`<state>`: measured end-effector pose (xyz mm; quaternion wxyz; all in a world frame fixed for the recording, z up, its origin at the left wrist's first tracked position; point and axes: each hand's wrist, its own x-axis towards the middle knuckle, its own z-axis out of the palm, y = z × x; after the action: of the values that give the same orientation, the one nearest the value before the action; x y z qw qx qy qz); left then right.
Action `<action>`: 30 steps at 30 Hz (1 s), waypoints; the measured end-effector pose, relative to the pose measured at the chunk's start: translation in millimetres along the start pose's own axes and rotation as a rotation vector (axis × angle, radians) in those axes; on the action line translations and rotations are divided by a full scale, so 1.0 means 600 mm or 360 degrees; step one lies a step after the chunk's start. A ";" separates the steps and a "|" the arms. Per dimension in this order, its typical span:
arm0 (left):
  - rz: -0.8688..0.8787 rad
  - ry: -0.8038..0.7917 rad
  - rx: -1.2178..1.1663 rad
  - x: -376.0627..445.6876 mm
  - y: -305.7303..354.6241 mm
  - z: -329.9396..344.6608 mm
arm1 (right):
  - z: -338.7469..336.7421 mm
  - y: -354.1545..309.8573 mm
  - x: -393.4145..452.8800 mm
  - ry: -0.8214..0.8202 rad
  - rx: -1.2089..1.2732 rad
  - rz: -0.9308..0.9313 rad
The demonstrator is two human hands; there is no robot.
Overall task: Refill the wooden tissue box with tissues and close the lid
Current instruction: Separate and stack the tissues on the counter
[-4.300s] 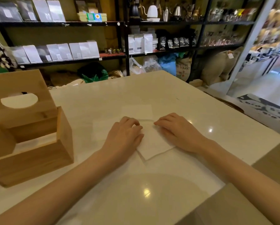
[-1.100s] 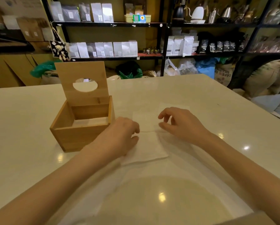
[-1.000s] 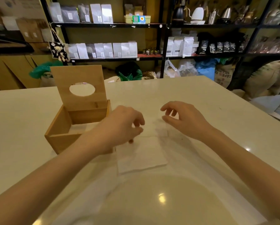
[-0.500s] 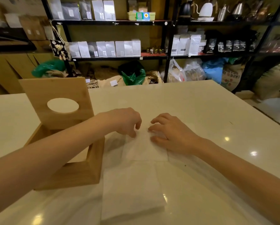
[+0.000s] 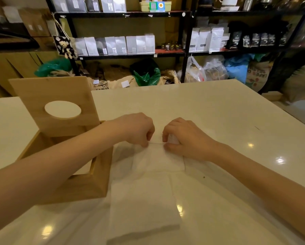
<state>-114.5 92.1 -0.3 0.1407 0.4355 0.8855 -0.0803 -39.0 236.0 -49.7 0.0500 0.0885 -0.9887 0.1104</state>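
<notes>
Head view: the wooden tissue box (image 5: 81, 184) sits on the white table (image 5: 218, 110), its lid (image 5: 54, 103) standing upright at the far side. Just right of the box lies a tissue stack (image 5: 142, 207), long axis running away from the viewer. Beyond it, the left hand (image 5: 137, 128) and right hand (image 5: 187, 137) pinch a tissue (image 5: 157, 156).

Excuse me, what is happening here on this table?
A person is refilling a wooden tissue box. Its lid stands open and upright. Both hands, left hand and right hand, pinch the far edge of a white tissue lying on the table. Another tissue stack lies nearer, not yet in the box.
</notes>
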 end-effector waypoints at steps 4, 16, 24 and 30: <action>-0.0043 0.0206 -0.0023 -0.021 -0.005 -0.020 | -0.011 -0.001 -0.001 0.0077 0.0156 0.0079; -0.0094 0.1039 -0.0484 -0.163 -0.009 -0.067 | -0.094 -0.057 -0.032 0.0526 0.0733 0.0190; -0.0141 0.0931 -0.1405 -0.239 0.012 -0.031 | -0.124 -0.103 -0.106 0.0617 0.1603 0.0237; -0.0254 0.0751 -0.1333 -0.262 0.027 0.026 | -0.076 -0.127 -0.148 0.0294 0.1809 0.0501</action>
<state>-7.6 -19.9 34.8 0.0925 0.2786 0.8800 0.3734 66.1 187.6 0.2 0.0636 -0.0560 -0.7674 0.6355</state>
